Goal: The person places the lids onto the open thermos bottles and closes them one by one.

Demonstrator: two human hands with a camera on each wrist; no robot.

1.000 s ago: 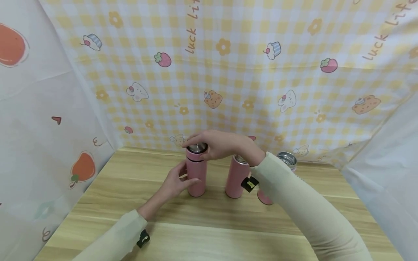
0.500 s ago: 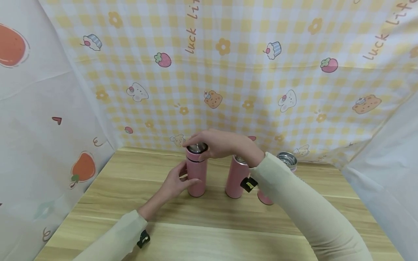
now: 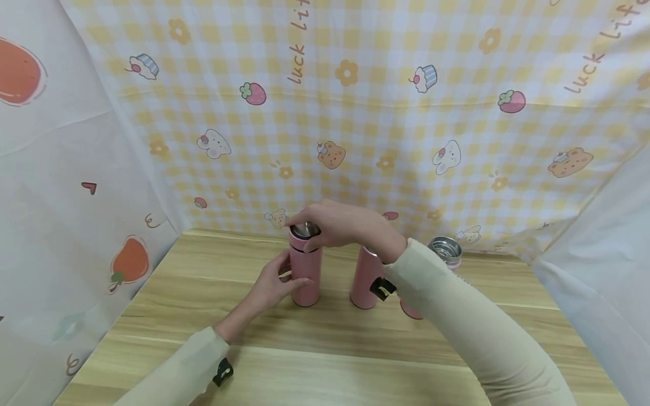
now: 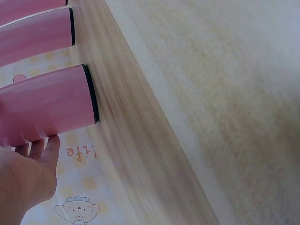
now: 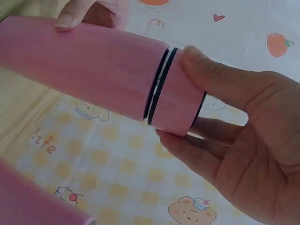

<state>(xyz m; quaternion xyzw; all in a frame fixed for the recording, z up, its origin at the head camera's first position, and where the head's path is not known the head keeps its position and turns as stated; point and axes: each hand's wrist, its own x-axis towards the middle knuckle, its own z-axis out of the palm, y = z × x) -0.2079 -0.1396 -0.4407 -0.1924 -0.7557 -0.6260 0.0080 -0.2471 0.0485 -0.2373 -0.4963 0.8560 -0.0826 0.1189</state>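
Observation:
A pink vacuum flask (image 3: 306, 273) stands upright at the back of the table, left of two others. My left hand (image 3: 269, 286) holds its body, thumb across the front and fingers behind it; in the left wrist view several fingertips (image 4: 50, 147) press the pink side. From above, my right hand (image 3: 341, 223) grips the flask's lid (image 5: 176, 93), a pink ring with a shiny steel top. Thumb and fingers sit on opposite sides of the lid in the right wrist view. A thin gap with a silvery line shows between the lid and the body.
Just right stands a second pink flask (image 3: 364, 280), its top hidden behind my right wrist. Further right is a third flask with an open steel rim (image 3: 447, 251), partly covered by my right sleeve (image 3: 457, 316). A checked cloth (image 3: 345, 113) hangs behind the wooden table (image 3: 284, 372).
My right hand has turned slightly on the lid, its thumb and wrist shifting a little to the left. The left hand and the flask's body have stayed put.

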